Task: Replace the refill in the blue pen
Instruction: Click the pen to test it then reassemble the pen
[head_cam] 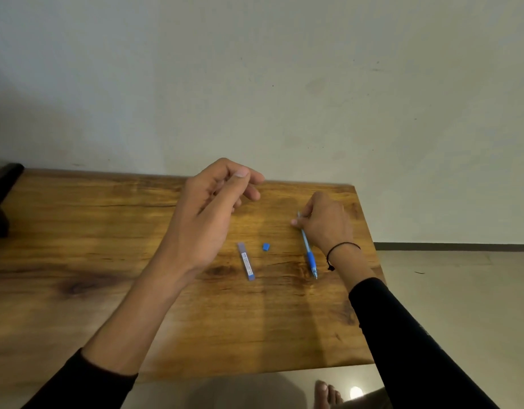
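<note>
The blue pen (309,252) lies on the wooden table (107,261) at the right, its tip pointing toward me and its blue grip near the tip. My right hand (327,222) rests on the pen's far end, fingers closed around it. A slim refill case (246,261) with a label lies left of the pen, and a small blue cap (265,247) sits between them. My left hand (213,208) hovers above the table's middle, fingers loosely curled, thumb and fingertips close together; I cannot tell whether they pinch anything.
The table's far edge meets a pale wall (284,84). A dark object (1,199) stands at the table's left end. The table's right edge drops to a tiled floor (461,290). A bare foot (327,394) shows below the near edge.
</note>
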`<state>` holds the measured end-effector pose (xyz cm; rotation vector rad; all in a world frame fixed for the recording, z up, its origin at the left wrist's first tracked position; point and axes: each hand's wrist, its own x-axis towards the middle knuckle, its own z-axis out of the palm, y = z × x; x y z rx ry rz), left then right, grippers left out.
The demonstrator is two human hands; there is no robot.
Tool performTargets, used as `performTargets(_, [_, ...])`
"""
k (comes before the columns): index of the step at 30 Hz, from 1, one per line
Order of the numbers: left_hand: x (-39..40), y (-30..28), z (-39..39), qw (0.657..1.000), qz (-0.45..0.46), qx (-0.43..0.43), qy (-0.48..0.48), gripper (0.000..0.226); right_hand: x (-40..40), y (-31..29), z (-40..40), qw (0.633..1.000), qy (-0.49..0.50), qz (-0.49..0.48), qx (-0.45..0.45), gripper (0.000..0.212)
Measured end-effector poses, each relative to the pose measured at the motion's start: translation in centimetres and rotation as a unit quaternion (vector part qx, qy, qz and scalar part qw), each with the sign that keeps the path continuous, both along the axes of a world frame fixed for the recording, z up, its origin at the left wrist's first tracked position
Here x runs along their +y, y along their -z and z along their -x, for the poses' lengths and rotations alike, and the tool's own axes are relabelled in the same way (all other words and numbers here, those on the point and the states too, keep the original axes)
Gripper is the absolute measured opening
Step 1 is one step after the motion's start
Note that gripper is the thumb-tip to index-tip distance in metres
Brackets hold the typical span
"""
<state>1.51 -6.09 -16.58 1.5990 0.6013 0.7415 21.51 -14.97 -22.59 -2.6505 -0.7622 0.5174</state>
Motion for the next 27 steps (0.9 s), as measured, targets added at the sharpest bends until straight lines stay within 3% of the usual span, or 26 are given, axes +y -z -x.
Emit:
performTargets(2, [0.3, 0.4, 0.3, 0.999, -0.017, 0.034, -0.018, 0.027, -0.1, -0.2, 0.2, 1.0, -0.004, 0.001, -0.004, 0.036])
performTargets(4, [0.7, 1.2, 0.6, 0.986, -0.066, 0.146, -0.05, 0.026, -0.2, -0.8, 0.6, 0.999, -0.011, -0.022, -0.022, 0.031])
performTargets(8, [-0.4, 3.8, 0.9, 0.864, -0.226, 0.448, -0.05, 0.048, -0.4, -2.2, 2.3, 0.992, -0.11, -0.058, -0.026, 0.013])
performTargets(10, [-1.6, 5.4, 0.3, 0.811, -0.287, 0.509, -0.032, 0.058, -0.7, -2.1, 3.9, 0.983, -0.176, -0.034, -0.022, 0.007])
performTargets(12, [-2.2, 6.8, -0.2, 0.788, -0.315, 0.528, -0.022, 0.059, -0.9, -1.6, 5.4, 0.977, -0.208, -0.004, -0.048, 0.008])
performTargets(18, [-2.3, 7.9, -1.0, 0.8, -0.305, 0.516, -0.032, 0.056, -0.8, 0.0, 7.3, 0.966, -0.231, 0.033, -0.113, 0.019])
performTargets(21, [-2.0, 7.9, -1.3, 0.802, -0.286, 0.524, -0.025, 0.051, -0.7, 0.4, 6.8, 0.97, -0.22, 0.022, -0.103, 0.015])
performTargets(23, [-1.9, 7.9, -1.3, 0.804, -0.284, 0.522, -0.021, 0.048, -0.6, 0.5, 6.1, 0.977, -0.203, -0.007, -0.063, 0.013])
performTargets(27, [-1.5, 7.7, -0.8, 0.823, -0.275, 0.497, -0.011, 0.03, -0.7, 0.3, 4.4, 0.974, -0.141, -0.149, 0.098, 0.017])
